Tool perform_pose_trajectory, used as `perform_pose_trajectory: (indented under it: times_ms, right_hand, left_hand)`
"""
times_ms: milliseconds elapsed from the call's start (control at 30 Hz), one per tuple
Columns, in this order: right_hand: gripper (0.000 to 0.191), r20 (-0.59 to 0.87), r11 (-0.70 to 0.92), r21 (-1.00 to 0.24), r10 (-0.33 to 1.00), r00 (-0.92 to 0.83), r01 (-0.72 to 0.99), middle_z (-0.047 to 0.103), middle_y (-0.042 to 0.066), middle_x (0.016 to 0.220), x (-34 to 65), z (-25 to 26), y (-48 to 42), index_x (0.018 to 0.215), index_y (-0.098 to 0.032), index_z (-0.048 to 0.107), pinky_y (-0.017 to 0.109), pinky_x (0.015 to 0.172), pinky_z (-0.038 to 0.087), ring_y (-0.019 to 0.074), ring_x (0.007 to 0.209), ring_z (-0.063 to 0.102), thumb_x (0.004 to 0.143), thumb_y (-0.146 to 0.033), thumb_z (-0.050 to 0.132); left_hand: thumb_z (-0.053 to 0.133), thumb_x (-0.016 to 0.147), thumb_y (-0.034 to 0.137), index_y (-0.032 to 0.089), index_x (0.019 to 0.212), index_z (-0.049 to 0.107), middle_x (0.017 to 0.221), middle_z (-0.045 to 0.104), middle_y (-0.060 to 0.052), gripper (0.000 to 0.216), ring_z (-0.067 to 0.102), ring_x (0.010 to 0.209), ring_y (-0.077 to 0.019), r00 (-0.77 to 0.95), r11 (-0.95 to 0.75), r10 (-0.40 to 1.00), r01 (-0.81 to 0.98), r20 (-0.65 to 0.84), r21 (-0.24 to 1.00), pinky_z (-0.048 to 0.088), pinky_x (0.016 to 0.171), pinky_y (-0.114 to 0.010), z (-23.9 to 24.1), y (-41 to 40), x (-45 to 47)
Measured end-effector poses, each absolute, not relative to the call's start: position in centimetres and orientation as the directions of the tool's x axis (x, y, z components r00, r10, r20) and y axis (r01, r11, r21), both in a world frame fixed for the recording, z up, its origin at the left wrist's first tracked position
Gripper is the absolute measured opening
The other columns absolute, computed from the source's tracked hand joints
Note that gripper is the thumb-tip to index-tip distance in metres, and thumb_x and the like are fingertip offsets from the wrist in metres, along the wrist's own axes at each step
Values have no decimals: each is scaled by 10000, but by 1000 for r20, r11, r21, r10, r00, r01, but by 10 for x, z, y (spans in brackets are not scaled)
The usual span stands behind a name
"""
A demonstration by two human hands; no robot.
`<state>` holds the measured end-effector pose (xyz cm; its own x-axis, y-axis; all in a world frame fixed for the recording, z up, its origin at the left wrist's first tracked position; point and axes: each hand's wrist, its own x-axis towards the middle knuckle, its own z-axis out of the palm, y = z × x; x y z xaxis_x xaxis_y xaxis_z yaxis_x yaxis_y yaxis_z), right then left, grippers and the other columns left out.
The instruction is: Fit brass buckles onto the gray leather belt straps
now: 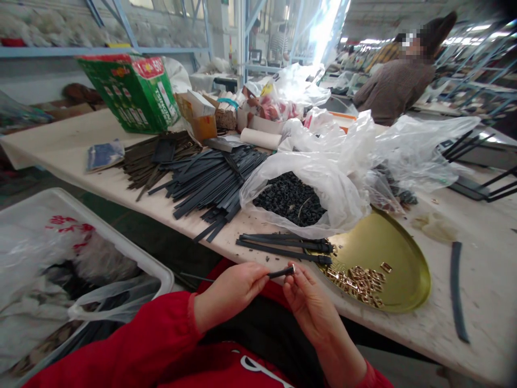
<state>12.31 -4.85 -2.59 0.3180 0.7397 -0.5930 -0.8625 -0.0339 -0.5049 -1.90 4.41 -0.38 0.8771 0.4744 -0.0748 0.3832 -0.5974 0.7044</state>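
Note:
A dark strap (278, 273) runs through my left hand (238, 291), which is closed around it, its thin tail sticking out to the left. My right hand (309, 302) pinches the strap's other end, where a small shiny metal buckle (292, 268) shows at the fingertips. Just beyond my hands, a few dark straps with buckles (283, 249) lie side by side on the table. Their buckled ends reach the rim of a gold tray (407, 269). A heap of small gold buckles (359, 283) is in that tray.
Behind lies a pile of loose dark straps (218, 178). A clear plastic bag (343, 202) holds many small black loops (291, 199). A green box (133, 99) stands at the back left. A white bin (165, 275) is at left. One strap (458, 291) lies right. A person (398, 81) sits beyond.

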Motion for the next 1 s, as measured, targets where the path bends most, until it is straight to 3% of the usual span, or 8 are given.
perform_pose_trajectory:
  times_ms: [100,267,433,567,633,833,900,1000]
  right_hand:
    - [335,-550,3,-587,732,401,-810,643,-58,626,119,-24,-52,767,-196,661,121,535,535,50,524,592,485,-225,839]
    - [364,-566,-55,-586,742,359,-809,633,-60,637,108,-28,-56,800,-198,655,137,546,517,49,531,578,490,-262,836]
    - [271,-357,-63,-857,789,500,-512,624,-44,679,96,-37,-60,786,-191,629,194,570,471,84,588,555,612,-355,758]
    - [238,-231,-116,-963,821,521,-245,611,-21,663,96,-39,-68,735,-175,617,233,611,437,120,639,535,707,-407,665]
    - [251,-252,-134,-956,830,498,-261,603,-16,651,97,-37,-70,729,-172,617,242,611,435,126,634,530,726,-422,639]
    - [269,-427,-104,-771,816,390,-628,569,-39,612,95,-35,-62,710,-176,567,213,509,423,89,519,496,643,-392,714]
    - [262,-406,-108,-799,822,398,-592,551,-49,584,94,-38,-60,707,-181,551,209,504,414,87,506,490,670,-401,689]
    - [252,-299,-121,-920,832,468,-372,541,-49,566,95,-43,-61,718,-192,529,226,520,409,103,514,495,746,-431,604]
  left_hand:
    - [338,904,252,166,865,583,856,618,-42,263,550,786,-160,867,-585,491,402,-87,704,392,701,-229,-4,42,-19]
    - [350,893,251,163,775,558,791,601,-32,254,533,736,-151,868,-545,489,381,-86,747,376,660,-236,-5,35,-18]
    - [447,847,274,162,880,487,785,601,-5,123,498,581,-98,851,-150,477,325,-219,934,368,514,-202,-4,27,-17]
    - [463,836,363,161,866,437,711,588,15,206,421,457,-60,837,84,444,318,-321,945,300,409,-175,-6,24,-18]
    - [446,838,359,157,830,435,683,582,14,203,414,452,-54,827,129,441,326,-349,936,290,405,-169,-6,23,-17]
    - [446,778,247,158,774,435,594,549,37,91,384,413,-45,766,293,431,382,-477,877,256,386,-163,-6,24,-12]
    - [447,755,223,159,766,434,573,541,43,66,376,400,-45,756,324,412,400,-508,858,243,377,-163,-6,25,-12]
    - [455,741,214,161,751,436,573,543,44,57,396,406,-45,771,350,399,372,-496,860,270,391,-161,-7,27,-10]
